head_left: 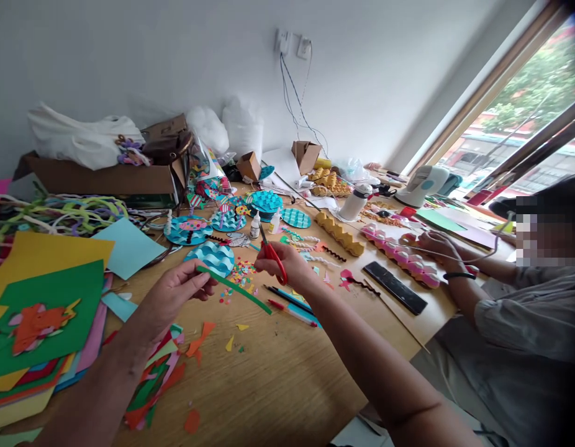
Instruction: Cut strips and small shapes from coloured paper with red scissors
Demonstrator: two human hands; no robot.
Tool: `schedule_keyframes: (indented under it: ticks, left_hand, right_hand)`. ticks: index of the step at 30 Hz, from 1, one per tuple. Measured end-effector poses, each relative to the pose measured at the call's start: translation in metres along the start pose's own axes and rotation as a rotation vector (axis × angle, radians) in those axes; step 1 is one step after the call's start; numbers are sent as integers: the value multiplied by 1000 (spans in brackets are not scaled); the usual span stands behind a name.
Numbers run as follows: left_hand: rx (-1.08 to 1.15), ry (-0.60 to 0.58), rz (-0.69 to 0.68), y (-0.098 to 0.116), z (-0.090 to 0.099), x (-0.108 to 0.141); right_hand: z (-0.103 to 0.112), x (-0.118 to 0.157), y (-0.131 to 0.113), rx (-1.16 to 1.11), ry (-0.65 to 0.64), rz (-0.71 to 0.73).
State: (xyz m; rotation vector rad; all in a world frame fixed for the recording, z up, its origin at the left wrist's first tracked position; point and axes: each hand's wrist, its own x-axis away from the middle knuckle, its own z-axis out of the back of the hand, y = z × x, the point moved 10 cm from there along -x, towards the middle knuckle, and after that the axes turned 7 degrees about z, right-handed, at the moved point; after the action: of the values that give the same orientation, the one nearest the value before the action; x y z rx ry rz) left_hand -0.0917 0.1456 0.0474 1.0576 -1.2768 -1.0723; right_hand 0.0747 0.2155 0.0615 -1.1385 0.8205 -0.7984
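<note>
Between the thumb and fingers of my left hand (187,282) is one end of a narrow green paper strip (241,290), whose free end slants down to the right over the table. My right hand (287,264) grips red-handled scissors (274,256), with the blades pointing up and away from me, apart from the strip. Behind my left hand lies a round blue wavy-patterned disc (213,256). Small coloured paper dots (241,276) are scattered between my hands. Under the right forearm are pencils and a red pen (294,313).
At left lie stacked coloured sheets (49,292) and paper scraps (161,379). Glue bottles (255,225) and decorated blue discs stand behind. A black phone (394,287) and egg-carton strips (399,254) lie right, where another person's hands (434,248) work at the table edge.
</note>
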Motion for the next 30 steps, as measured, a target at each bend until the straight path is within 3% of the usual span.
schedule_keyframes:
  ticks: [7,13,17,22,30]
  left_hand:
    - [-89,48,-14,12,-4,6]
    - [60,16,-51,11,0,7]
    - [225,-14,-19,5,2,7]
    - [99,-185,31,-1,-21,9]
    - [39,-166,-25,6,-25,10]
  right_hand:
    - [-54,26,2,-236,-172,-77]
    - [-64,29,10,-514,-114,-99]
    - [-81,31,9,-734,-190,-100]
    - [-103,37,10,-909,-294,-163]
    - [-114,45,14,-1017,-293,-289]
